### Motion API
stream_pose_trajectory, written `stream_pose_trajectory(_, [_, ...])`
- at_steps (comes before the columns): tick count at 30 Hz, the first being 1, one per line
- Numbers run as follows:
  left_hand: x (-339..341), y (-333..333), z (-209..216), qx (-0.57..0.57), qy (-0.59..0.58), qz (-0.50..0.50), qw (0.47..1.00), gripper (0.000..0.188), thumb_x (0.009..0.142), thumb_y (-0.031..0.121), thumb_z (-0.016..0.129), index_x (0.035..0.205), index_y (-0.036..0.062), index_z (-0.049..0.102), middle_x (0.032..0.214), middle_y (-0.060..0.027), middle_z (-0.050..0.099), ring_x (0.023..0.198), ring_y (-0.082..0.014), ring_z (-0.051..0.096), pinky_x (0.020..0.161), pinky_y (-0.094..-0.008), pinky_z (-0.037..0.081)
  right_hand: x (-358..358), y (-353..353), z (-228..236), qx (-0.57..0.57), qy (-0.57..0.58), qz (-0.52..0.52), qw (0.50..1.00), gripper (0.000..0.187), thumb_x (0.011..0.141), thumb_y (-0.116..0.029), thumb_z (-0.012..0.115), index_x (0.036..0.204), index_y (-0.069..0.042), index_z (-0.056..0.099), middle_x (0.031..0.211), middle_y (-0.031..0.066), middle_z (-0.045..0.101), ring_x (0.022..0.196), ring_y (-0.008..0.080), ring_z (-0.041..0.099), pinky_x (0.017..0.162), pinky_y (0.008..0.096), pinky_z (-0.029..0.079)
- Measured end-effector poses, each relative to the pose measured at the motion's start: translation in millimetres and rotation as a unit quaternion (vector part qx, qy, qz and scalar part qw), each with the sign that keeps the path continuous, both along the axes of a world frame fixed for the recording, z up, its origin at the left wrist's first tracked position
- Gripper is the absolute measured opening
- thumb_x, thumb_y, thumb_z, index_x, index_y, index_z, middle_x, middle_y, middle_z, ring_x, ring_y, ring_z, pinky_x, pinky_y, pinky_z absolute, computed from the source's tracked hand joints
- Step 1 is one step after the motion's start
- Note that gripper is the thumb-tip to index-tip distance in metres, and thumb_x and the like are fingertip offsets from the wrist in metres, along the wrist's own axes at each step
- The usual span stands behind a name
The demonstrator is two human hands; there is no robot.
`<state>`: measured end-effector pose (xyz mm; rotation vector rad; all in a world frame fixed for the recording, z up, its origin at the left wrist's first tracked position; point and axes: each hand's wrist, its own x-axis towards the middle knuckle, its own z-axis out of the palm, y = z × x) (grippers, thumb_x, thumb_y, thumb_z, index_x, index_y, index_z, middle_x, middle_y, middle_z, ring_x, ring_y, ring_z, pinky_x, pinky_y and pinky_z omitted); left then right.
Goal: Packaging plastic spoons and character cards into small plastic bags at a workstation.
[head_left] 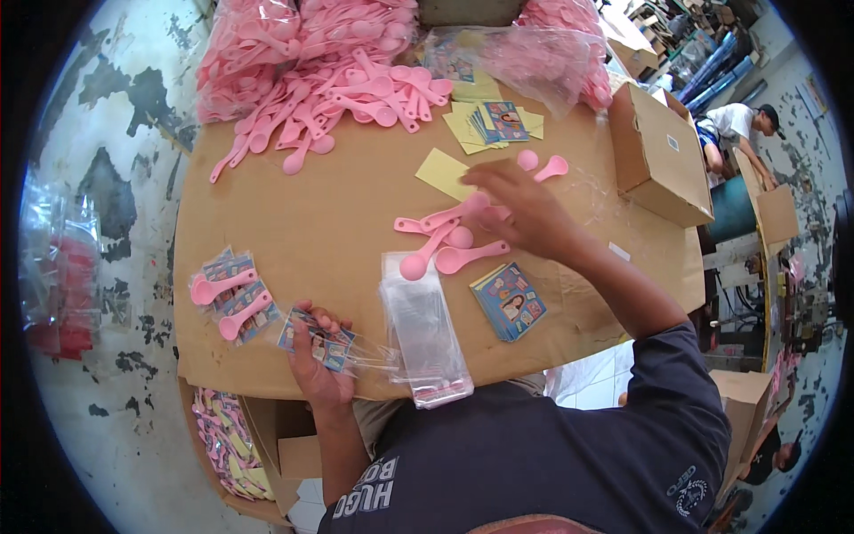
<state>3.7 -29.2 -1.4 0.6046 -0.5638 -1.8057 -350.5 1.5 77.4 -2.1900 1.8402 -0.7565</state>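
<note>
At the near left, my left hand (322,360) is closed on a clear bag with a blue printed card (331,345) inside, the thumb lying across it. My right hand (525,214) hovers over a small group of pink plastic spoons (440,240), fingers apart and slightly blurred, close to a yellow card (443,173). A stack of empty clear bags (427,329) lies between my hands and reaches the table's near edge. Right of it sits a stack of blue printed cards (509,303). Bagged cards with pink spoons (238,294) on top lie at the left.
A large heap of pink spoons (356,93) and filled plastic bags (258,53) take up the far side. More cards (503,123) lie near an open cardboard box (658,156) at the right. Below the left edge stands a box of packed goods (227,440). Another person (734,125) works farther right.
</note>
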Motion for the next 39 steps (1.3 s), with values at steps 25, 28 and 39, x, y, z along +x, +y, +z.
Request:
stream_pose_trajectory(25, [-3.2,-7.7,-4.5,-0.036,0.043,-0.035,0.998,0.032,0.106,0.027,0.055,0.128,0.0031,0.052,0.097,-0.0065,0.06,0.092,-0.0166,0.059,0.095,-0.0391,0.051,-25.9,7.9,-10.7,-0.058,0.028,-0.012,0.998,0.024,0.091,-0.009,0.064,0.115,-0.006,0.069,0.114,0.0117,0.065,0.107,0.032,0.063,0.093,0.0416,0.052])
stream_pose_trajectory(28, [-2.4,-6.1,-3.2,-0.036,0.031,-0.028,0.998,0.033,0.106,0.027,0.055,0.128,0.0033,0.052,0.097,-0.0064,0.06,0.093,-0.0162,0.059,0.096,-0.0391,0.051,-20.7,2.9,-12.9,-0.045,0.046,-0.034,0.997,0.022,0.093,-0.013,0.063,0.114,-0.006,0.069,0.113,0.012,0.066,0.107,0.0315,0.062,0.091,0.0422,0.052])
stream_pose_trajectory(39, [-3.0,-7.6,-2.7,-0.029,0.052,-0.034,0.998,0.031,0.106,0.025,0.056,0.127,0.0026,0.053,0.096,-0.0071,0.06,0.091,-0.0169,0.059,0.096,-0.0387,0.051,31.0,-64.0,-16.1,0.021,0.253,-0.104,0.962,0.032,0.089,-0.028,0.068,0.109,-0.004,0.066,0.104,0.0151,0.068,0.104,0.0298,0.066,0.082,0.0439,0.056])
